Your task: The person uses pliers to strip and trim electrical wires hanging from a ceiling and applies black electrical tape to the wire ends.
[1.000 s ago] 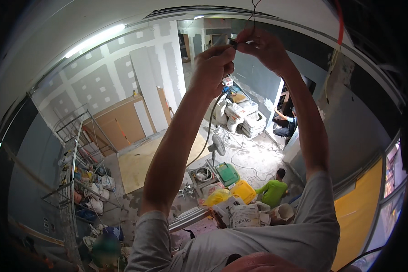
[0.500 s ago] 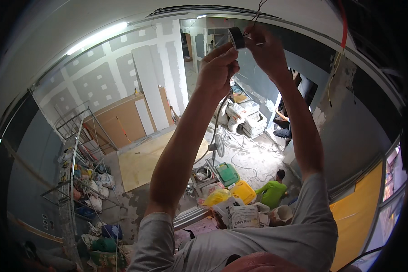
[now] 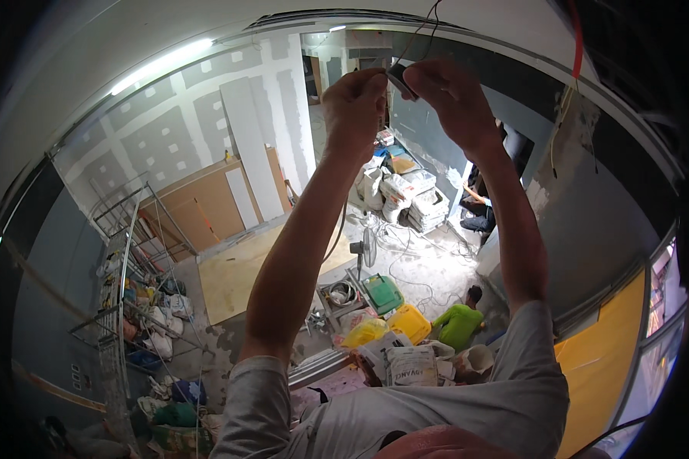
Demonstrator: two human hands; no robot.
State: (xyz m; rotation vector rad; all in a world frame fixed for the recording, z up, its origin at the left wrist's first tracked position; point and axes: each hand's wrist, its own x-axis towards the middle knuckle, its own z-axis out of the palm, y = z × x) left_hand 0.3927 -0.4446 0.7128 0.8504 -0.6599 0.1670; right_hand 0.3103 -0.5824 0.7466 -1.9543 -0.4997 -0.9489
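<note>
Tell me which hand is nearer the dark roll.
Right: the right hand holds the dark roll from the right; the left hand is just to its left, contact unclear.

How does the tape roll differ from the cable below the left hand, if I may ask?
The tape roll is compact and round, while the cable is long and thin. The tape roll is tilted at the right hand, whereas the cable hangs in a curve below the left hand. Both look mostly dark.
</note>
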